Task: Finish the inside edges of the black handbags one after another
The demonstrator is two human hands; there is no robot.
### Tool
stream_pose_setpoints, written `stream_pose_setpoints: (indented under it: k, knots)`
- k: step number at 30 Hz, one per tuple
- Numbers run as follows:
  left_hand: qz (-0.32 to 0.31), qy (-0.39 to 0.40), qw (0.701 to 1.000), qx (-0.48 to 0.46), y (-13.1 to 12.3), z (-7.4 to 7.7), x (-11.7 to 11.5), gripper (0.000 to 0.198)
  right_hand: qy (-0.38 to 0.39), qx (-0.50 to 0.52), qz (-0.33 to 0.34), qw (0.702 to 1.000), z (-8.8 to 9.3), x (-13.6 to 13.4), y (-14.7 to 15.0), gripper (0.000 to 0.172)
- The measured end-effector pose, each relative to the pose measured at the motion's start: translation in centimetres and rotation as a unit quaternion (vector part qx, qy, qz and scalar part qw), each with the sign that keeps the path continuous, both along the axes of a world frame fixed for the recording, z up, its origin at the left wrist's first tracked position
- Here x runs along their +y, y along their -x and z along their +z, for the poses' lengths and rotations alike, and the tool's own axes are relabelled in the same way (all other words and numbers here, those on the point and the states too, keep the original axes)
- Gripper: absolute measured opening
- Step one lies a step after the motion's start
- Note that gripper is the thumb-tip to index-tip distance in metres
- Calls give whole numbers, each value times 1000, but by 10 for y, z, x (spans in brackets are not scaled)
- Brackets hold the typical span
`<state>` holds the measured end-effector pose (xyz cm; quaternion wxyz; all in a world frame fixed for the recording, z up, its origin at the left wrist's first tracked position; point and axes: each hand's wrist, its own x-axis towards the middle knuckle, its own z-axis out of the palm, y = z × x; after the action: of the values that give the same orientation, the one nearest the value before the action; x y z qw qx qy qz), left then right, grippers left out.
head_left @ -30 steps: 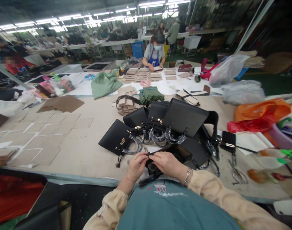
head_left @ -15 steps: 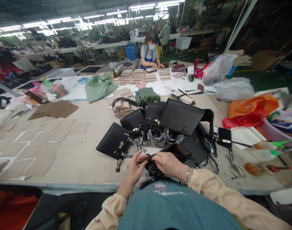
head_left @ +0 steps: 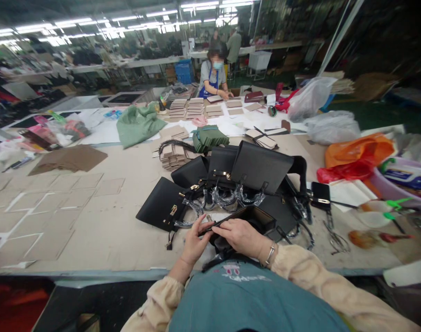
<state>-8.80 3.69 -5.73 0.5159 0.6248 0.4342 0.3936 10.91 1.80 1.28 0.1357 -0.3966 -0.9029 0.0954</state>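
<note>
A black handbag (head_left: 257, 216) lies open at the table's front edge, against my apron, its lighter lining showing inside. My left hand (head_left: 196, 237) pinches the left end of its rim between thumb and fingers. From the right, my right hand (head_left: 240, 235) grips the same rim, fingers folded over the edge close to the left fingertips. A small metal clasp shows just above the left fingers. Just beyond, several black handbags (head_left: 262, 166) lie fanned out, their handles (head_left: 224, 197) wrapped in clear plastic. One handbag with a gold lock (head_left: 160, 203) lies at the left of the fan.
Flat beige panels (head_left: 75, 198) lie in rows on the left. Green pieces (head_left: 210, 138) are stacked behind the bags. On the right are a phone-like black object (head_left: 320, 196), scissors (head_left: 336, 240), bottles (head_left: 372, 220) and a purple basin (head_left: 379, 177). A co-worker (head_left: 213, 78) sits across the table.
My right hand has slid slightly left along the rim, its fingers now flatter and nearer my left hand. The view has shifted a little. The co-worker's hands have moved slightly.
</note>
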Motion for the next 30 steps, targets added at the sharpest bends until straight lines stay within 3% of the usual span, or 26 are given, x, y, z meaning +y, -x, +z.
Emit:
stream_pose_setpoints:
  k: [16,23,28,30]
  knots:
    - [33,-36,999,0,-5,0,-1,49,21,35,-39,998,-5,-2,2,29]
    - [37,-42,998,12,-4,0,-2,44,37,43,-68,996,-2,-4,3,17]
    - [31,-47,998,6,-3,-3,-1,44,2,42,-42,998,1,-3,4,35]
    - [33,-51,998,6,-3,-2,-2,44,-13,32,-34,999,-1,-3,5,33]
